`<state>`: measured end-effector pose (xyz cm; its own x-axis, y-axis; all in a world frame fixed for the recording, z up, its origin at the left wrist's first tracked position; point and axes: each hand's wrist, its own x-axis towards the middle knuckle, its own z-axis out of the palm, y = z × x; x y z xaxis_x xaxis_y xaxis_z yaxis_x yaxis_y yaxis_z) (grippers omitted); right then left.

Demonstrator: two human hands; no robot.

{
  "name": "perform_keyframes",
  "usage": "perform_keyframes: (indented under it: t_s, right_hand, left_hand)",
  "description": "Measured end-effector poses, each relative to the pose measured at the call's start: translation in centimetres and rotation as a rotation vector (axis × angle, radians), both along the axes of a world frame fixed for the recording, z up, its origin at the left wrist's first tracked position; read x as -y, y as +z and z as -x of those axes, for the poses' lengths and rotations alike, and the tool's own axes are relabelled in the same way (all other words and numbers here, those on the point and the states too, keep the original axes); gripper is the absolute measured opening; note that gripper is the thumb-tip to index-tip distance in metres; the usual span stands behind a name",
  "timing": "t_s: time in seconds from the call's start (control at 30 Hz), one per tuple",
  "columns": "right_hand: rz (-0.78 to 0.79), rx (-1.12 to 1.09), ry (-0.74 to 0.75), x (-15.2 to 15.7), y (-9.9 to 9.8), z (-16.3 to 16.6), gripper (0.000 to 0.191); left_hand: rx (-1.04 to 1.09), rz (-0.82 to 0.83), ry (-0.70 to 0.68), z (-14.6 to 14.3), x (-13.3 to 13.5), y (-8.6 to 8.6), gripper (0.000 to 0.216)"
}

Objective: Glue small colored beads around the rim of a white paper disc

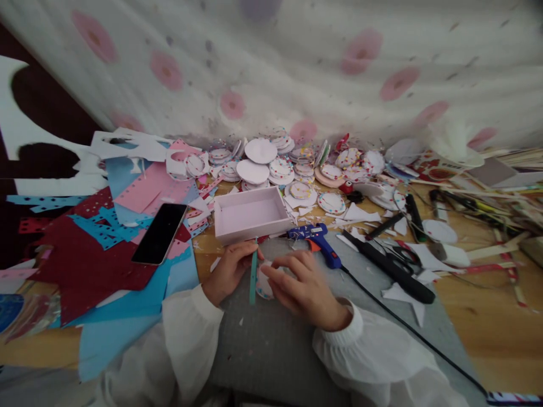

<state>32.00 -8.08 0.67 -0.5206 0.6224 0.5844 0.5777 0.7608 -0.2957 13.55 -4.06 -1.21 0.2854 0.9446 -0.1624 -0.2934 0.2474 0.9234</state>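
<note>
My left hand (pixel 231 270) pinches the top of a narrow green paper strip (pixel 253 280), which hangs down over the grey cutting mat (pixel 254 345). Just right of the strip lies a small round white paper disc (pixel 263 288) with coloured dots along its rim. My right hand (pixel 301 285) is over this disc and covers much of it. Its fingers are curled and closed at the tips; what is between them is hidden. Directly beyond both hands stands a shallow white box (pixel 250 215), open at the top. A blue glue gun (pixel 318 240) lies to its right.
Several decorated paper discs (pixel 282 168) are piled along the curtain (pixel 271 62). A black phone (pixel 160 233) rests among coloured paper sheets (pixel 106 265) at left. To the right are a long black-handled tool (pixel 390 268), scissors (pixel 403 257) and the glue gun's cord (pixel 407 322).
</note>
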Motion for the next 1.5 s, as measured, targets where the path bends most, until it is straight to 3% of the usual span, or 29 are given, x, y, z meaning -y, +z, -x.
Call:
perform_keyframes:
  t_s: [0.2, 0.4, 0.57, 0.73, 0.8, 0.9, 1.03, 1.17, 1.5]
  right_hand:
    - [0.013, 0.014, -0.009, -0.1, -0.4, 1.2, 0.026]
    - [-0.131, 0.004, -0.037, -0.3, -1.0, 1.5, 0.020]
    - [-0.215, -0.130, -0.034, -0.1, -1.3, 1.1, 0.023]
    - [-0.051, -0.544, -0.249, -0.8, -1.9, 0.0, 0.020]
    - [0.055, -0.780, -0.353, -1.5, -2.0, -0.7, 0.013]
    - [0.240, -0.995, -0.381, -2.4, -1.9, -1.5, 0.007]
    - [0.431, -1.018, -0.281, -2.3, -1.8, -1.5, 0.012]
    - [0.507, -0.973, -0.204, -1.7, -1.9, -0.7, 0.010]
    - [0.537, -0.906, -0.231, -1.5, -2.2, -0.5, 0.009]
  left_hand:
    - [-0.002, 0.007, -0.016, -0.2, 0.1, -0.6, 0.020]
    - [-0.045, -0.028, -0.051, 0.1, 0.3, -1.5, 0.021]
    - [-0.142, -0.033, -0.117, 0.0, 0.4, -1.4, 0.026]
    - [-0.210, -0.097, -0.006, 0.2, 0.3, -0.6, 0.029]
    - [-0.326, -0.215, 0.023, 0.5, 0.2, -0.1, 0.028]
    - [-0.521, -0.447, -0.052, 0.9, 0.3, 0.6, 0.026]
    - [-0.685, -0.597, -0.198, 0.7, 0.7, 1.0, 0.016]
    - [-0.721, -0.634, -0.295, 0.3, 1.0, 1.1, 0.021]
    - [-0.714, -0.596, -0.313, 0.3, 0.7, 1.3, 0.023]
